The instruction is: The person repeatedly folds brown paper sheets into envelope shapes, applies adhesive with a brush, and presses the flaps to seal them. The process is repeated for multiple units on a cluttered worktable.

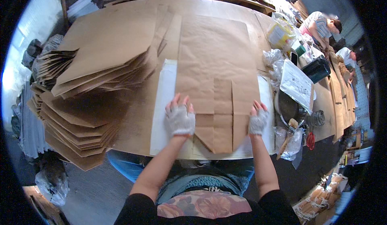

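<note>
A large brown kraft paper bag [216, 52] lies flat before me, its folded end with pointed corners towards my body. A lengthwise strip and a crosswise crease show on that end. My left hand [180, 119], in a grey fingerless knit glove, rests at the bag's left edge with its fingers apart. At the right edge is my right hand [258, 118], gloved the same way, its fingertips touching the paper. Neither hand visibly grips anything. White sheets [164, 94] lie under the bag and stick out on both sides.
Fanned stacks of brown paper [105, 46] cover the table's left side. On the right are a dark pan [285, 104], a board bearing writing [296, 81], a brush [287, 138], a glass jar [317, 118] and a black case [316, 69]. Another person [317, 28] works beyond them.
</note>
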`<state>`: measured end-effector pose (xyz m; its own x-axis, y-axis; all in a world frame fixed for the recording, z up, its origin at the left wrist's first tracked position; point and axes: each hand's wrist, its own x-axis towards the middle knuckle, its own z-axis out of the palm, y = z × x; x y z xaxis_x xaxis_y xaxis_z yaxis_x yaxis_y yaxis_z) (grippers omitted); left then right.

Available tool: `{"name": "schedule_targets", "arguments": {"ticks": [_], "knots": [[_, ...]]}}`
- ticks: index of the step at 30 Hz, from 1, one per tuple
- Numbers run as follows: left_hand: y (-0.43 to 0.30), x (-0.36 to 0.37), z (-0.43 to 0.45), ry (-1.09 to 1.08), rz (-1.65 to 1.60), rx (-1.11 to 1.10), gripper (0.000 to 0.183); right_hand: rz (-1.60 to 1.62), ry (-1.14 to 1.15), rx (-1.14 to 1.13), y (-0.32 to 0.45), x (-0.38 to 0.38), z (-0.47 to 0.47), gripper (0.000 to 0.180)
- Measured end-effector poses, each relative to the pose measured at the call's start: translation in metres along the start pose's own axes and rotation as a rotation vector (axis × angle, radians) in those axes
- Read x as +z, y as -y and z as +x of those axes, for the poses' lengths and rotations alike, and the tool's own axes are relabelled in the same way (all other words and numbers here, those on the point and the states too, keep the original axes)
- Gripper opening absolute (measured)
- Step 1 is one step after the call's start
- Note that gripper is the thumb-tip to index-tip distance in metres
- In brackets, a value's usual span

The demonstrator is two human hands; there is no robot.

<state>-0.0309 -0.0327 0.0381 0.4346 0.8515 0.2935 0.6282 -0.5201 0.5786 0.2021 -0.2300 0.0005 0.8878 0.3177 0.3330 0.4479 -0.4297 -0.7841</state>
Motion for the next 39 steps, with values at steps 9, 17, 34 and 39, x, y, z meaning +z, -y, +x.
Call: {"name": "schedule_targets", "arguments": {"ticks": [9,17,34,39], "knots": [[0.006,-0.001,-0.004,0.09,0.28,0.098,0.049,-0.485,0.208,-0.251,0.023,-0.006,0.001,0.045],[-0.009,-0.05,-0.004,0.478,0.138,0.104,0.05,-0.29,0.737,-0.265,0.063,-0.05,0.01,0.049],[-0.016,-0.054,-0.037,0.848,-0.028,0.508,0.094,-0.34,1.128,-0.647,0.078,-0.051,-0.032,0.088],[0.024,-0.074,-0.029,0.793,-0.145,0.472,0.072,-0.234,0.727,-0.455,0.04,-0.083,-0.027,0.062]]}}
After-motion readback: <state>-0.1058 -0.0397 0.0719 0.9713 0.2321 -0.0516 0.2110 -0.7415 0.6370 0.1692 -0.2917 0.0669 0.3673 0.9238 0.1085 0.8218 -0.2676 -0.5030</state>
